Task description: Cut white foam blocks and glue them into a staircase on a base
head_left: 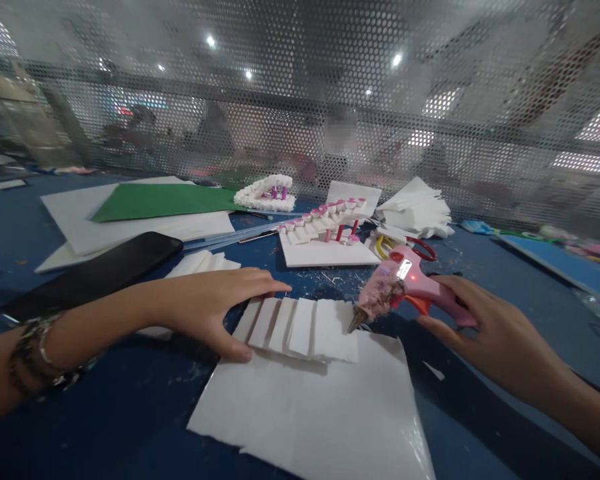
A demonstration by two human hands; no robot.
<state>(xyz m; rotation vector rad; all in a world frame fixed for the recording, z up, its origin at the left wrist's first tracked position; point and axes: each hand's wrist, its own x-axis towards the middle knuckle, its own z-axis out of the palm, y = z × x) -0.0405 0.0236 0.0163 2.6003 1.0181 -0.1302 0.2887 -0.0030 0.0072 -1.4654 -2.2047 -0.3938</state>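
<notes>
On the blue tabletop (130,433), the right hand (500,327) grips a pink glue gun (413,273); the open left hand (205,303) touches overlapping white paper-like strips (303,327) covering only the far end of a white sheet (320,413).

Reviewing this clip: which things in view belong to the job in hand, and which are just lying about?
Apparently in use:
- pink glue gun, in the right hand
- overlapping white strips, at the left hand
- white sheet, partly under the strips

Apparently lying about:
- black phone
- green sheet
- white-and-purple model
- pink-and-white stepped model, link unclear
</notes>
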